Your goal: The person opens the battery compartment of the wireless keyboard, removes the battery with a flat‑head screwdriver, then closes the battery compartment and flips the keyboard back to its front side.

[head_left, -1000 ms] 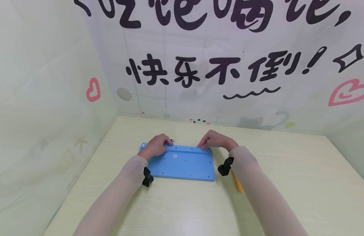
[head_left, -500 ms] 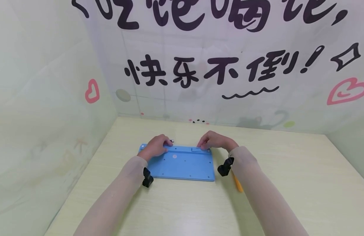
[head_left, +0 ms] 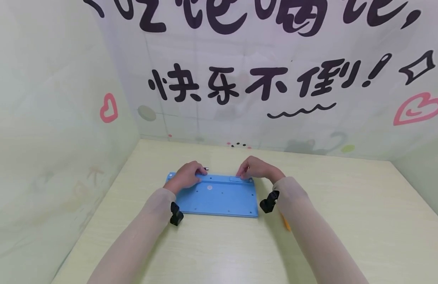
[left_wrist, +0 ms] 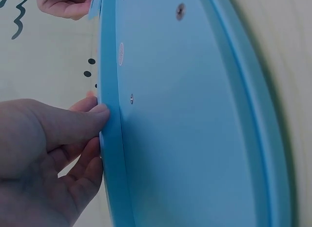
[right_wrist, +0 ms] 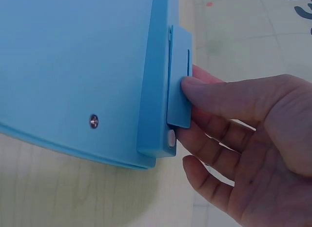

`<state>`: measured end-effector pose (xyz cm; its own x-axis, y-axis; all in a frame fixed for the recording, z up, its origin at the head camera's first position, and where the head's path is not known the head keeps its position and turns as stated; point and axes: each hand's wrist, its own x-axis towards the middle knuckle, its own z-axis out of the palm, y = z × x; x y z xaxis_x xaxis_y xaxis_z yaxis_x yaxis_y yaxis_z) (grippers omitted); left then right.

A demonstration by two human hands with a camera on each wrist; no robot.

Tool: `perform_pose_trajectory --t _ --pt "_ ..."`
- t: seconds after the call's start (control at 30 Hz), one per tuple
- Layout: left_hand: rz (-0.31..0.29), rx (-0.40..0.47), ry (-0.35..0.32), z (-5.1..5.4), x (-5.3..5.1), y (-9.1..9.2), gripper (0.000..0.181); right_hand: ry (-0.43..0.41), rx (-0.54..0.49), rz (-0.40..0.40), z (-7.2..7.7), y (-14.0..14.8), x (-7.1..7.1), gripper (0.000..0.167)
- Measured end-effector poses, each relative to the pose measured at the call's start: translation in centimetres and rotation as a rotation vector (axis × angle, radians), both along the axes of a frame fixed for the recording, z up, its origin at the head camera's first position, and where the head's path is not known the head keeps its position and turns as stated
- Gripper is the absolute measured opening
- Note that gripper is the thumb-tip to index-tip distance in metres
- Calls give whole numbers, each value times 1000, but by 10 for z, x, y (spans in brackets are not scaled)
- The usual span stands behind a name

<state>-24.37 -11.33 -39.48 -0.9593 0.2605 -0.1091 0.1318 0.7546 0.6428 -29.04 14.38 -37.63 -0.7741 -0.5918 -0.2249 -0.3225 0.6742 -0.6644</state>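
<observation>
A light blue keyboard point(head_left: 219, 201) lies face down on the table, its screwed underside up. At its far left edge my left hand point(head_left: 187, 174) grips the raised rim, thumb on top in the left wrist view and the other fingers behind. My right hand point(head_left: 257, 167) is at the far right corner. Between its thumb and fingers it pinches a blue battery cover point(right_wrist: 179, 75), which sits tilted at the slot in the rim, its outer side standing slightly off. How far it is seated inside I cannot tell.
Just beyond my left fingertips lies a small silver and dark cylinder end point(head_left: 206, 169), mostly hidden. An orange rod-like handle point(head_left: 287, 224) shows partly under the right forearm. A printed wall sheet point(head_left: 219, 126) rises behind the table.
Both hands keep their places on the keyboard and cover, with only a tiny shift. The right forearm now hides more of the orange handle.
</observation>
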Motion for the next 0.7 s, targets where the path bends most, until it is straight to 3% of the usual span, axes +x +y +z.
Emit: perform_pose_trajectory --t 0.2,0.47,0.7 --pt "-4 13 8 1 2 -1 20 7 35 -23 1 -2 1 15" --pt "-1 -6 18 0 1 0 19 39 15 -5 1 -1 2 17" --pt "0 -14 15 1 0 0 19 55 12 -35 1 -3 5 16"
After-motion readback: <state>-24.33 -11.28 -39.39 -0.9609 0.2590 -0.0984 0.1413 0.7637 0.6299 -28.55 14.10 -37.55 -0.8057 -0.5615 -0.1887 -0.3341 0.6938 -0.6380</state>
